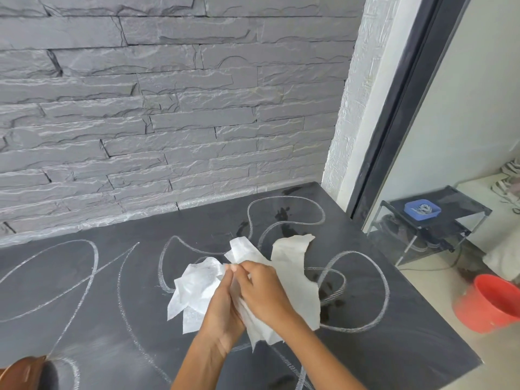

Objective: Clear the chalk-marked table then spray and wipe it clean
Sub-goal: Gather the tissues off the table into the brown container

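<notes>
The dark slate table [408, 342] is covered in looping white chalk lines [363, 277], with wet dark spray spots [282, 213] near its far right part. Above its middle I hold a crumpled white paper towel [292, 266] in both hands. My left hand [222, 308] grips it from below. My right hand [261, 288] pinches its upper edge with the fingertips, right beside the left hand's fingers. Part of the towel hangs loose to the left and right of my hands.
A grey stone wall [168, 108] runs along the table's far edge. A brown object [25, 372] sits at the lower left corner. Right of the table stand a red bucket [489, 305] on the floor and a glass stand holding a blue tray [422, 211].
</notes>
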Tool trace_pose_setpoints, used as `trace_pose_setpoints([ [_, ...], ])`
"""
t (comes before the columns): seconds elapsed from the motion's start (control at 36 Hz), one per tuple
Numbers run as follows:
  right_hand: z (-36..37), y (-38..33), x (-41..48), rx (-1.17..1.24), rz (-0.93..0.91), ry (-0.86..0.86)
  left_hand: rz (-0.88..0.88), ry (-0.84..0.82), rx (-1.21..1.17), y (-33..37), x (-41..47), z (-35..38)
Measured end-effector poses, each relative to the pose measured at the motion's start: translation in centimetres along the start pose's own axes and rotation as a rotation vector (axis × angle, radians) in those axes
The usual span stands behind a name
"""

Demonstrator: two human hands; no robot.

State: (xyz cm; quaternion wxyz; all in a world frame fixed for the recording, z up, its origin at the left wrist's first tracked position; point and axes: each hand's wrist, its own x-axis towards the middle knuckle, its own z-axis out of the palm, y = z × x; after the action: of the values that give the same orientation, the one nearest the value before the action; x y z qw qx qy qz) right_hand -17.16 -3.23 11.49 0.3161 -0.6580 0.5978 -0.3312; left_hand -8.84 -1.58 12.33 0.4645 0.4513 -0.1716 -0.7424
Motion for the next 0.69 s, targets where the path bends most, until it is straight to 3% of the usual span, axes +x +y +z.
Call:
trace_pose_setpoints([
  [0.17, 0.7, 0.0, -1.0, 0.233, 0.099, -0.080, -0.025, 0.050, 0.106, 0.1, -0.4, -1.0],
  [0.28, 0.1, 1.3, -0.4, 0.250, 0.131, -0.040, -0.031, 0.087, 0.071, 0.1, -0.3, -1.6],
  [0.47, -2.2, 8.7, 3.2, -0.125, 0.277, 0.134, 0.022, 0.169, -0.022, 0.6, -0.7, -2.4],
  [0.69, -2.2, 15.6, 7.0, -0.608, 0.198, -0.074, 0.099, 0.198, -0.043, 1.1, -0.3, -2.7],
])
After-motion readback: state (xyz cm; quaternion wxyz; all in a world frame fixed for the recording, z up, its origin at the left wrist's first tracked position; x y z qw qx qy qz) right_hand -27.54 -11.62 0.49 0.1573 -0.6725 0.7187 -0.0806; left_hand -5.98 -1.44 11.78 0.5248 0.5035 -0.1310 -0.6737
